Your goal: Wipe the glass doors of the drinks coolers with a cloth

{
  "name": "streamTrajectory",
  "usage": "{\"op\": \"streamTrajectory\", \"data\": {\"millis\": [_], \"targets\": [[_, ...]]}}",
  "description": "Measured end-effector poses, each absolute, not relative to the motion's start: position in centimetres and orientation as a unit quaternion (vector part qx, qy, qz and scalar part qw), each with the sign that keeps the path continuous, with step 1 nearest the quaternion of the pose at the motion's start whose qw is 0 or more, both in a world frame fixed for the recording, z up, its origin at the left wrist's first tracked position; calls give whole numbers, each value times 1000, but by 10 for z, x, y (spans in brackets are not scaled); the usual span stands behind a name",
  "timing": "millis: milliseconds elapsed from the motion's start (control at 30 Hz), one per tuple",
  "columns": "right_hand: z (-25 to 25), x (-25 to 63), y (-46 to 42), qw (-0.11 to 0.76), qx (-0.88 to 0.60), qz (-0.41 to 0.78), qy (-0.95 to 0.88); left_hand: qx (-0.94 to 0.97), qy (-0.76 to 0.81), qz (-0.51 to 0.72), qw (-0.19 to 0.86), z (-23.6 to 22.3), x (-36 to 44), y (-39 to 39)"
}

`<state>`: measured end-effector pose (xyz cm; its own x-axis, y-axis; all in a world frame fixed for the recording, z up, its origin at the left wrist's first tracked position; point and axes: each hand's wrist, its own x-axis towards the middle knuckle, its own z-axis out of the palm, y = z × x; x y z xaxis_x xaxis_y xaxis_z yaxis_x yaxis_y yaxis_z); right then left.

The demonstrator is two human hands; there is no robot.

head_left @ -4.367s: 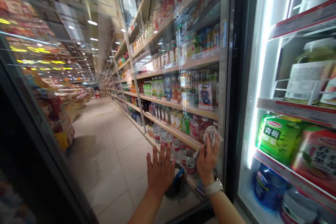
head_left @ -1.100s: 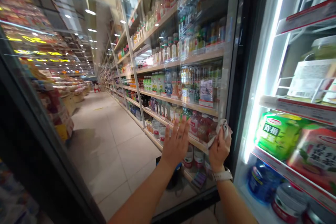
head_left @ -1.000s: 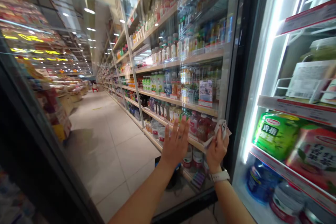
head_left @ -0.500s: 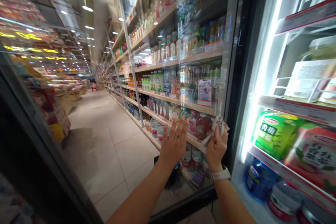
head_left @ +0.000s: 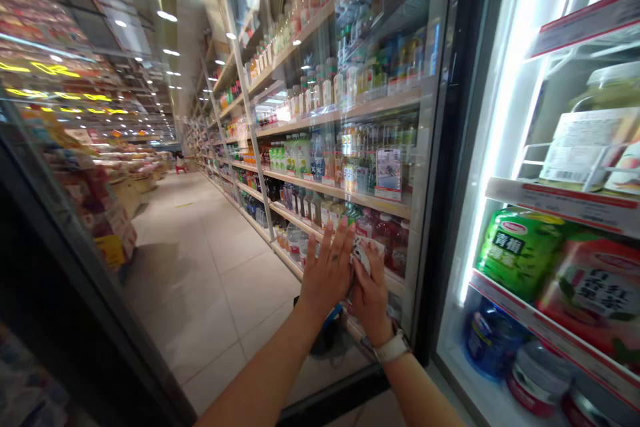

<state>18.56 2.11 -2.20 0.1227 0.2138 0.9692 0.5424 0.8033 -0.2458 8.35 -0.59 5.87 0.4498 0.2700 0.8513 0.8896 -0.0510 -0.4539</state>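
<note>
A glass door [head_left: 260,320] in a dark frame stands in front of me. Flat against its pane lies my left hand [head_left: 327,273], fingers stretched out, a ring on one finger. My right hand [head_left: 369,293], with a pale watch band at the wrist, grips a crumpled white cloth [head_left: 367,250] and presses it to the glass close beside the left hand's fingers. Part of the cloth is hidden by the fingers. Bottles on shelves show through or in the glass behind both hands.
On the right a lit fridge holds a green drink pack [head_left: 520,250], a red drink pack [head_left: 590,293] and jugs on wire shelves. The door's dark edge [head_left: 440,180] stands beside it. A tiled aisle [head_left: 210,247] runs away at left, past stacked goods [head_left: 95,213].
My right hand has slid left across the glass with the cloth, from near the door's edge to beside my left hand. The left hand has stayed almost in place.
</note>
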Motion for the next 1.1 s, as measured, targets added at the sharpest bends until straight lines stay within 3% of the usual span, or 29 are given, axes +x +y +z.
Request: {"op": "streamTrajectory", "data": {"millis": [300, 567, 733, 1000, 1100], "targets": [[-12, 238, 51, 757, -417, -112, -490, -671, -445, -282, 521, 48, 82, -13], [-45, 176, 18, 690, -343, -127, -624, -664, -444, -293, 525, 27, 77, -10], [-49, 200, 30, 677, -290, -176, -653, -659, -447, -290, 531, 27, 77, -10], [-36, 231, 42, 747, -439, -123, -484, -653, -448, -287, 539, 27, 80, -12], [-41, 210, 28, 730, -424, -111, -524, -652, -448, -289, 539, 26, 79, -12]]}}
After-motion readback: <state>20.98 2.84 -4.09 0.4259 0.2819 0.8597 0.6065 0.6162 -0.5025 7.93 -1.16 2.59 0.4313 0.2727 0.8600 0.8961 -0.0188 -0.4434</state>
